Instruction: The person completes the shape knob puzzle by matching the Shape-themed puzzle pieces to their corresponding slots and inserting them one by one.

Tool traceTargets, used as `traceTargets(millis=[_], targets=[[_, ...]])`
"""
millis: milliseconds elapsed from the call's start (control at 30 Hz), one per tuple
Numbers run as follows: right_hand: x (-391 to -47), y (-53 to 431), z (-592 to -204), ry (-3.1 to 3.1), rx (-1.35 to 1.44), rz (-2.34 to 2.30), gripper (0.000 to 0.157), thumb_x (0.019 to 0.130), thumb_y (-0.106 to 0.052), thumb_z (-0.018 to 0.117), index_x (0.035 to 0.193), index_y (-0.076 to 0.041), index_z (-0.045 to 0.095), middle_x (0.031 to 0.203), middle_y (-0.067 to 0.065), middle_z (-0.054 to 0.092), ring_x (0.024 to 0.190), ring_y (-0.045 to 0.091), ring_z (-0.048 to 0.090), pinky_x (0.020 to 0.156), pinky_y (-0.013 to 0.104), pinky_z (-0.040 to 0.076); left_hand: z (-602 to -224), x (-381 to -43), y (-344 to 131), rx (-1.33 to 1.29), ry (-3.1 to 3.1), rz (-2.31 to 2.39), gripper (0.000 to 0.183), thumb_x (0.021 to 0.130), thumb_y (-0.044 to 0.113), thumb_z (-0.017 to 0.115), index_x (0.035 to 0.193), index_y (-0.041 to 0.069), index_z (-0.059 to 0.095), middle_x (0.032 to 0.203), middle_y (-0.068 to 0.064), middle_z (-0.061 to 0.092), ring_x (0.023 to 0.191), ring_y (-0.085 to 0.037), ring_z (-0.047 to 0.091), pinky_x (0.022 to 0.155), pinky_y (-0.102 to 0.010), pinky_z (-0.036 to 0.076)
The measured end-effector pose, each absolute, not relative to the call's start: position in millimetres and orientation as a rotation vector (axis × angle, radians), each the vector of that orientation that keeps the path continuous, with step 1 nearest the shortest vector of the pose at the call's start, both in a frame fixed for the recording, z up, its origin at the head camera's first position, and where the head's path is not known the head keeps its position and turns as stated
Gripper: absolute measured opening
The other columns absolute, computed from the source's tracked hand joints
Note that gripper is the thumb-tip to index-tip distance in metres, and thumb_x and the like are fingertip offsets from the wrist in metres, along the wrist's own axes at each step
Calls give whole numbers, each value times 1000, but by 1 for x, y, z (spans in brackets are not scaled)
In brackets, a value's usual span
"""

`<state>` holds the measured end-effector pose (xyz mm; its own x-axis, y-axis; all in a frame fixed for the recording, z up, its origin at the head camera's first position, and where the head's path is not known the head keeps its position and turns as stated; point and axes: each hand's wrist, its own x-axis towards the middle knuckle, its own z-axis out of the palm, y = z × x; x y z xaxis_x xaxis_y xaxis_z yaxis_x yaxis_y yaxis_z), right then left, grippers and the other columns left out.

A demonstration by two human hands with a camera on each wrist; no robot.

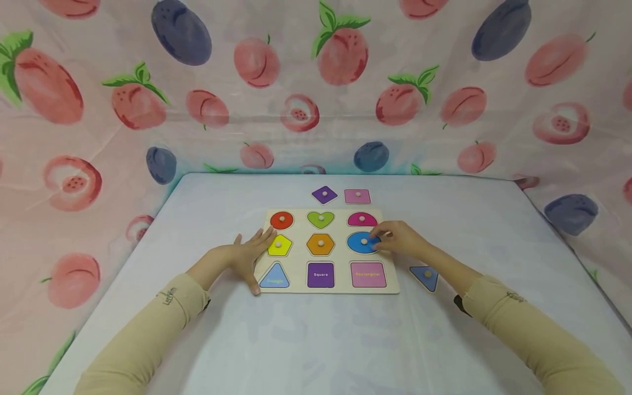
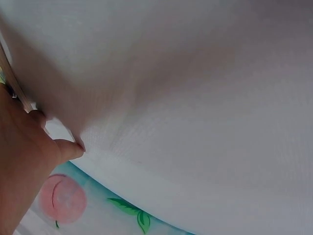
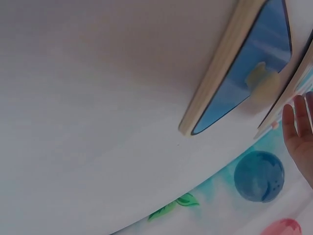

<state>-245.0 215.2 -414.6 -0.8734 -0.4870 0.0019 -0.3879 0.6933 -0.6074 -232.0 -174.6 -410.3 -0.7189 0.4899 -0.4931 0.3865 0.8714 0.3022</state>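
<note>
A pale wooden shape-puzzle board [image 1: 301, 285] lies flat on the table. My left hand [image 1: 247, 257] rests at its left edge with fingers spread, fingertips over the board near the yellow pentagon [image 1: 285, 249]; the thumb lies by the lower left corner. At the board's right side my right hand [image 1: 399, 238] has thumb and index finger curled about the right end of the blue oval piece [image 1: 355, 242], whose knob stays uncovered. The oval sits at its place on the board. A blue triangle piece [image 3: 234, 81] with a knob lies on the table below the right forearm.
Behind the board lie a purple square piece [image 1: 318, 194] and a pink rectangle piece [image 1: 350, 197]. The bottom row shows bare printed places for triangle, square and rectangle. Several other knobbed shapes sit in the upper rows. A fruit-patterned cloth [image 1: 336, 142] hangs beyond the table.
</note>
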Motion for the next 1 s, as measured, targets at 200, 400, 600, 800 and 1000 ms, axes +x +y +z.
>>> traceTargets(millis=[200,400,600,800,1000], targets=[[-236,226,-413,2744,-716,-960,21,84,-8,69,104,-1,68,109,15,67,103,32,59,92,50,49,-413,-235,-176,634,2466,231,140,54,49,88,152,12,-6,159,-9,-13,146,-33,-13,109,-67,-10],[-227,238,-411,2779,-719,-936,23,83,-9,70,104,0,68,108,16,68,101,31,59,89,49,51,-414,-235,-175,637,2466,228,141,53,50,87,152,12,-6,159,-9,-12,146,-33,-13,109,-67,-10],[-219,248,-413,2802,-742,-918,23,80,-9,73,101,0,68,107,18,68,99,32,61,85,48,53,-413,-235,-174,636,2458,244,140,54,49,88,152,11,-6,159,-10,-13,146,-34,-13,109,-67,-10],[-211,258,-413,2785,-710,-900,25,82,-11,72,104,-1,68,111,18,67,103,34,60,87,49,52,-414,-234,-175,627,2463,241,141,53,49,88,152,12,-5,159,-10,-12,146,-33,-13,109,-67,-10],[-202,270,-413,2784,-676,-883,25,81,-11,72,104,-2,68,110,16,67,103,33,60,87,48,52,-416,-235,-176,636,2471,230,139,54,49,87,152,11,-5,160,-9,-11,146,-34,-13,109,-67,-10]])
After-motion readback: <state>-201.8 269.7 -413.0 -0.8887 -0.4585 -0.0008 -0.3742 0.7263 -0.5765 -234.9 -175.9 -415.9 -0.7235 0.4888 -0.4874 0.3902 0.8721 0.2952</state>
